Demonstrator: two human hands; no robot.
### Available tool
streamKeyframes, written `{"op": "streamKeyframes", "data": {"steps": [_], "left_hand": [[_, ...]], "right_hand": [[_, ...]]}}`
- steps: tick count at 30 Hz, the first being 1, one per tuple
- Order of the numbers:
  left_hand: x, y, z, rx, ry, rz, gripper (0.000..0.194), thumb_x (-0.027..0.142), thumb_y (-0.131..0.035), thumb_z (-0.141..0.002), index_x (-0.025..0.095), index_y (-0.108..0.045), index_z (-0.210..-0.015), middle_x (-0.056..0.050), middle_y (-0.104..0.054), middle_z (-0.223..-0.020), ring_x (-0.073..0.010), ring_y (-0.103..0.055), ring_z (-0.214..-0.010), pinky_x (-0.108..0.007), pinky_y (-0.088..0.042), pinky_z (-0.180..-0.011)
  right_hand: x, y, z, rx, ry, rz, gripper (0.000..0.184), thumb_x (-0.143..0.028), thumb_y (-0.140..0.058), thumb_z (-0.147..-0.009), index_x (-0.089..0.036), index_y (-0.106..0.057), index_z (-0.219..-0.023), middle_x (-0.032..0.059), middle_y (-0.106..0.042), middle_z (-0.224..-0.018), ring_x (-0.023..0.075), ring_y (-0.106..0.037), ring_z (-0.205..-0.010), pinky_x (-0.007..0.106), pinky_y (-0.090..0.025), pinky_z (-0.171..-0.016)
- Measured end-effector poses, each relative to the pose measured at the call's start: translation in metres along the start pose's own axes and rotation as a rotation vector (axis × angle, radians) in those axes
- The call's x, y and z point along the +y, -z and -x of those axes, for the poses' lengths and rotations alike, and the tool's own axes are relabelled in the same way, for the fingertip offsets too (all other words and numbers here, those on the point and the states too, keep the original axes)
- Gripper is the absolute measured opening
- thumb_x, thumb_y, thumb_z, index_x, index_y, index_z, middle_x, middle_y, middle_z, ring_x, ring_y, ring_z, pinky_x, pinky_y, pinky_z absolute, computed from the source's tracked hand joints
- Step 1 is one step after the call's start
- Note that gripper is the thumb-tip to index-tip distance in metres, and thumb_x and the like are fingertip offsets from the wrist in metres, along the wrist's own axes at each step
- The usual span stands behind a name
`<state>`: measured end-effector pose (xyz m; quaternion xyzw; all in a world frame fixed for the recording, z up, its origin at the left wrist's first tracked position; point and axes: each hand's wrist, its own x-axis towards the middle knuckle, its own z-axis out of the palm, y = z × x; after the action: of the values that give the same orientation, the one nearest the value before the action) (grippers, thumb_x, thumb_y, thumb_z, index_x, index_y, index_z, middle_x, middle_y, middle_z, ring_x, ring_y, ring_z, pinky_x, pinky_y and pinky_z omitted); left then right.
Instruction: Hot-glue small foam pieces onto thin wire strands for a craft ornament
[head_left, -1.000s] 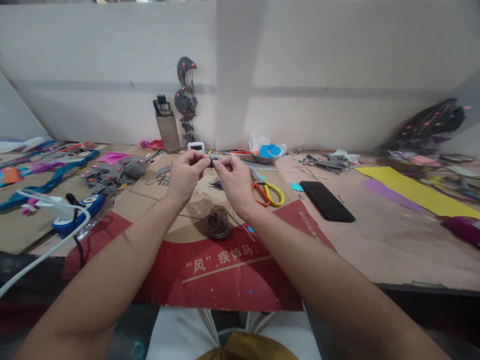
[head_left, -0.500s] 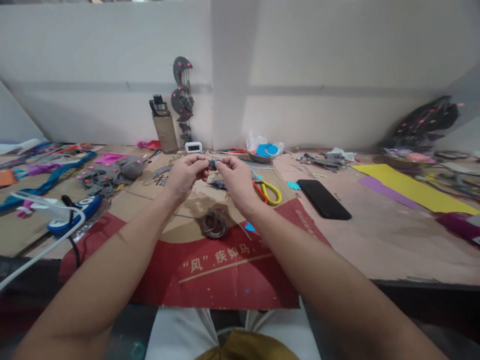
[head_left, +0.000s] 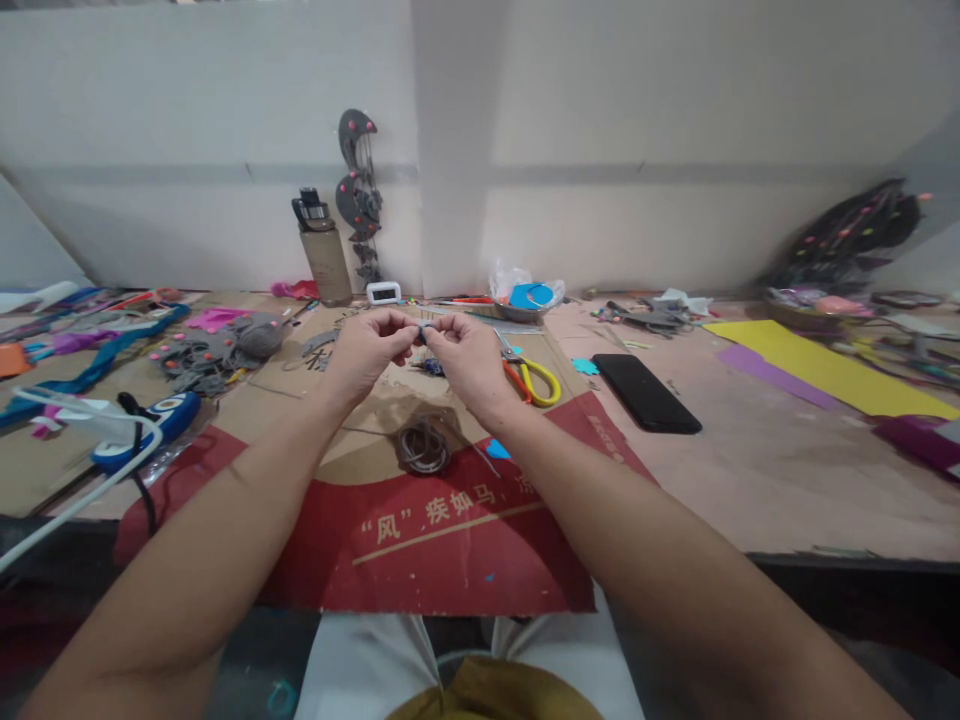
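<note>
My left hand (head_left: pixel 367 353) and my right hand (head_left: pixel 466 355) meet above the table, fingertips pinched together on a small dark piece (head_left: pixel 422 333) too small to name. Both hands are closed in a pinch. Below them on the red-and-brown cardboard sheet (head_left: pixel 450 540) lies a coil of thin grey cord (head_left: pixel 422 446). Scissors with orange and yellow handles (head_left: pixel 529 377) lie just right of my right hand.
A black phone (head_left: pixel 645 393) lies to the right, with yellow foam sheets (head_left: pixel 825 368) beyond. A blue glue gun (head_left: pixel 146 427) with a white cable sits left, near grey felt pieces (head_left: pixel 225 350). A water bottle (head_left: pixel 321 250) and a small bowl (head_left: pixel 525 300) stand by the wall.
Both hands have kept the same pinch and drifted slightly left in the picture as my head shifted. Nothing was picked up or put down.
</note>
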<state>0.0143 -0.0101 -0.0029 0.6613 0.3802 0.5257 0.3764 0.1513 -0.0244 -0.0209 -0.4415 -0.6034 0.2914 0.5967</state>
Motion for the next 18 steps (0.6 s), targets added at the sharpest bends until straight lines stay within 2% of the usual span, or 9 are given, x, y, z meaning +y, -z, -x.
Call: {"op": "streamKeyframes", "data": {"steps": [5,10,12,15,18], "left_hand": [[-0.001,0.001,-0.001,0.011,0.052,0.07,0.007,0.022,-0.066,-0.065,0.016,-0.063,-0.066,0.001,-0.055,-0.053,-0.0078,-0.046,-0.045,-0.021,-0.037,-0.044],[0.004,0.0,0.0,-0.076,0.184,0.277,0.015,0.026,-0.069,-0.064,0.014,-0.066,-0.073,-0.002,-0.06,-0.062,-0.0089,-0.052,-0.051,-0.022,-0.042,-0.049],[0.003,-0.001,-0.001,-0.096,0.19,0.293,0.018,0.028,-0.071,-0.063,0.015,-0.068,-0.076,-0.002,-0.061,-0.063,-0.0082,-0.051,-0.051,-0.022,-0.041,-0.049],[-0.002,-0.002,-0.002,-0.078,0.164,0.24,0.02,0.031,-0.075,-0.062,0.015,-0.068,-0.071,-0.001,-0.059,-0.059,-0.0064,-0.047,-0.048,-0.02,-0.038,-0.047],[-0.007,-0.001,-0.003,-0.039,0.147,0.221,0.021,0.032,-0.076,-0.062,0.014,-0.068,-0.068,0.0,-0.057,-0.056,-0.0064,-0.047,-0.048,-0.02,-0.037,-0.046]], "right_hand": [[-0.001,-0.002,0.0,-0.044,-0.031,-0.049,0.017,-0.033,-0.058,-0.075,-0.017,-0.06,-0.073,-0.0058,-0.045,-0.052,0.0071,-0.035,-0.047,0.021,-0.027,-0.046],[0.002,0.0,-0.002,-0.032,-0.064,-0.085,0.022,-0.037,-0.058,-0.075,-0.016,-0.062,-0.075,-0.0044,-0.05,-0.056,0.0075,-0.037,-0.049,0.022,-0.03,-0.048],[0.006,0.001,-0.003,-0.02,-0.048,-0.086,0.022,-0.037,-0.058,-0.075,-0.016,-0.062,-0.075,-0.0035,-0.053,-0.058,0.0077,-0.039,-0.05,0.022,-0.031,-0.05],[0.01,0.001,-0.005,-0.016,-0.022,-0.077,0.022,-0.036,-0.057,-0.076,-0.015,-0.063,-0.075,-0.0032,-0.054,-0.059,0.0079,-0.041,-0.052,0.022,-0.033,-0.052],[0.012,0.001,-0.006,-0.066,-0.022,-0.134,0.023,-0.036,-0.056,-0.077,-0.015,-0.063,-0.079,-0.0016,-0.058,-0.066,0.0085,-0.046,-0.057,0.022,-0.037,-0.057]]}}
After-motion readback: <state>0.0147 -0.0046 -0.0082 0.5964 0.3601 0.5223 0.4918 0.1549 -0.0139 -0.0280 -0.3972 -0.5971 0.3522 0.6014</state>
